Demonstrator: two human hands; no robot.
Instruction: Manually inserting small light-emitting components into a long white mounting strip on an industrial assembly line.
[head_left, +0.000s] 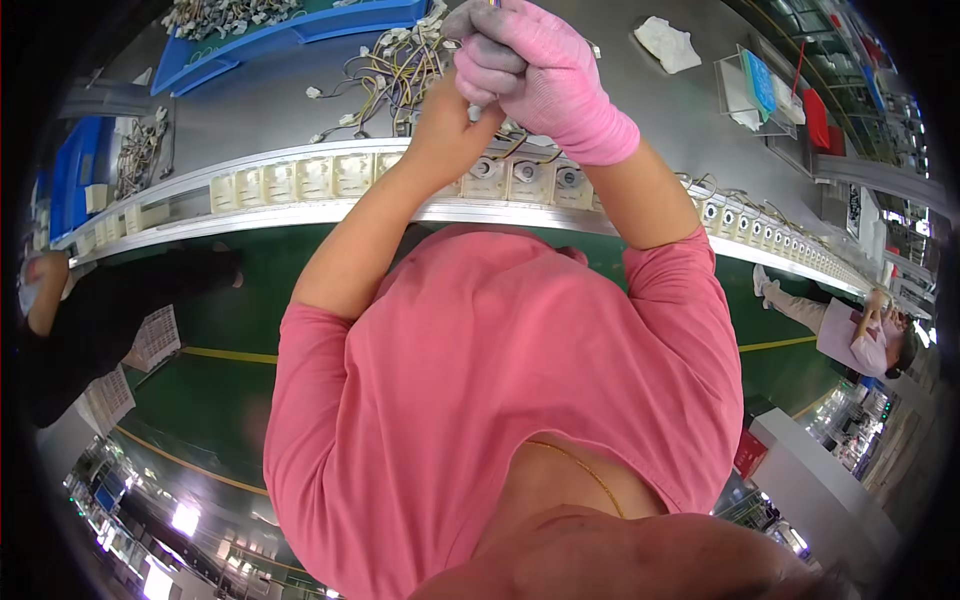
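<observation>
My right hand (535, 75), in a pink glove with grey fingers, is closed in a fist at the top of the view. A thin wire (497, 4) shows at the upper edge of this fist. Just below and left of it, my bare left hand (447, 130) has its fingers pinched together. A small pale connector (473, 114) shows by its thumb tip, mostly hidden by the fingers. Beyond the left hand lies a tangled bundle of wires (385, 85) with white connectors. Under both hands runs a row of square whitish units with round centres (527, 180).
The units stand on a long metal rail (300, 215) along the bench's near edge. A blue tray (300, 32) of connectors stands far left, another blue bin (78, 175) further left. A white cloth (667, 45) and a wire rack (755, 90) are right. Other people (862, 335) work at both sides.
</observation>
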